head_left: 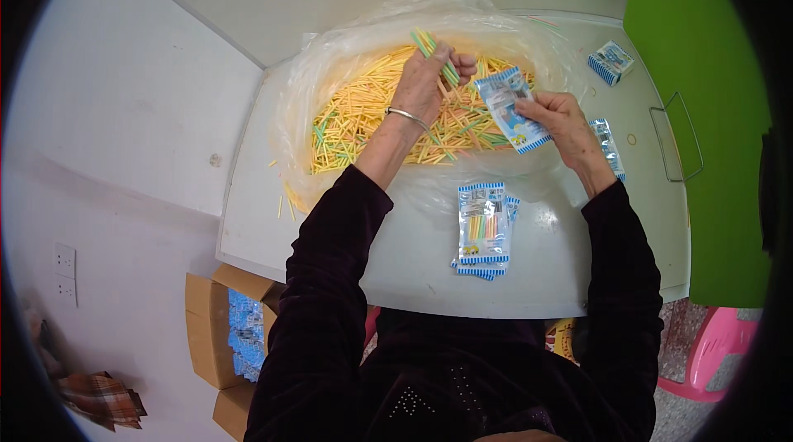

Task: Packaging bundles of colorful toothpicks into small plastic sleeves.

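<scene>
Over a large heap of thin yellow, green and orange sticks [359, 116], my left hand [425, 83] is closed around a small bunch of the same sticks [424, 41]. The heap lies in a wide, clear plastic bag [297, 95] spread on the table. To its right, my right hand [562, 118] pinches a blue-and-white packet [500, 95] by its right side, tilted. Whether that packet has sticks in it, I cannot tell. Nearer to me, several packets are stacked; coloured sticks show through the window of the top packet [483, 231].
On the white table [405, 268], another packet [605, 140] lies beside my right wrist, with a bundle of packets [611, 64] farther back. A wire frame [677, 136] stands by the green panel [702, 54]. Below left is a carton [206, 318] of blue packets; lower right, a pink stool [712, 351].
</scene>
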